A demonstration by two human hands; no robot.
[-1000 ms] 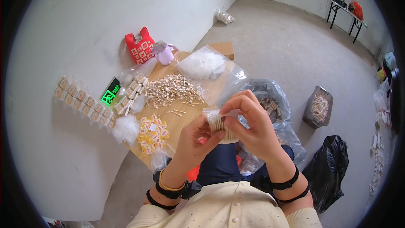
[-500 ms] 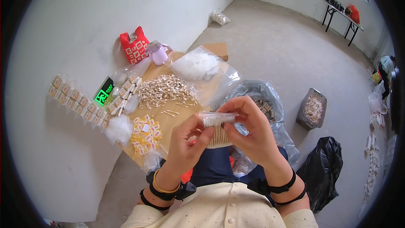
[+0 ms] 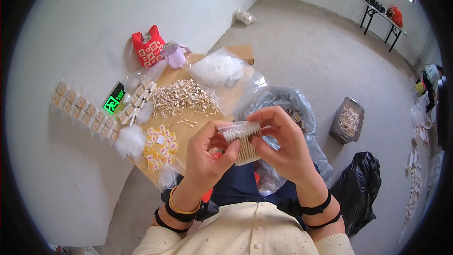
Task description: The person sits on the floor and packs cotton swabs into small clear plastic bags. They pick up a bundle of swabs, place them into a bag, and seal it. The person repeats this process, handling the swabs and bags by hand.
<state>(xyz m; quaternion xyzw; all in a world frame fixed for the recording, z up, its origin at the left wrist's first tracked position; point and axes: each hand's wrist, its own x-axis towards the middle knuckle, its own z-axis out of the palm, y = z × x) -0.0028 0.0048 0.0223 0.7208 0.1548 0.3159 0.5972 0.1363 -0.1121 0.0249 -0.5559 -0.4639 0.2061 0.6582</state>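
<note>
Between my two hands, over my lap, is a clear bag of cotton swabs (image 3: 245, 147), its white tips toward the far end and the pale sticks toward me. My left hand (image 3: 207, 148) grips its left side, thumb on the front. On the right side, my right hand (image 3: 282, 145) pinches it between thumb and fingers. Loose cotton swabs (image 3: 181, 97) lie heaped on the wooden table (image 3: 181, 134) ahead to the left. Small yellow and white cards (image 3: 159, 150) are piled at its near-left edge.
Clear plastic bags (image 3: 219, 70) and a lilac jug (image 3: 174, 56) stand at the table's far side. Packed swab bundles (image 3: 85, 111) line the left. A large clear bag (image 3: 306, 108), a grey bin of swabs (image 3: 348, 120) and a black bag (image 3: 359, 191) are on the right.
The bag of swabs has tilted slightly and shifted a little left, still between both hands. My left hand has moved slightly up and left. The view has shifted a little.
</note>
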